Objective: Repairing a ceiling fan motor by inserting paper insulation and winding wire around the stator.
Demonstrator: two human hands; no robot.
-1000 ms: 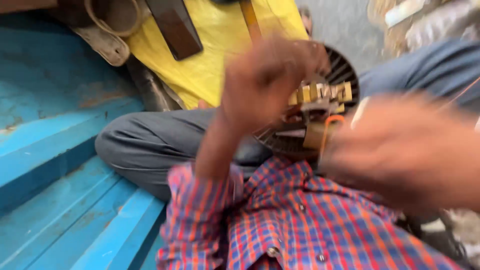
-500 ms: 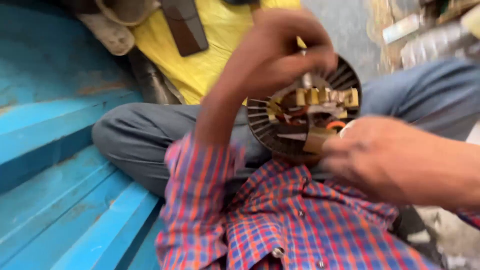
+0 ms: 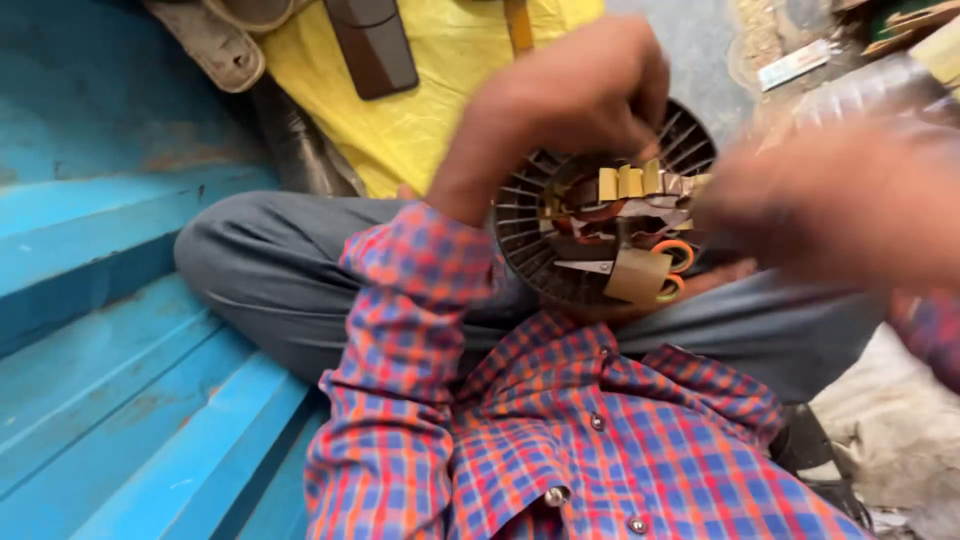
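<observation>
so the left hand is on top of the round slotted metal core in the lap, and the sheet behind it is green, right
Not quite: the sheet behind it is yellow, not green, as the head view shows. The rest holds: the left hand is on top of the round slotted metal core in the lap.

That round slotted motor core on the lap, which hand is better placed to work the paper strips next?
Probably the left hand: its fingertips already rest at the top rim of the slotted core, beside the yellow strips. The right hand is blurred at the core's right edge.
</observation>
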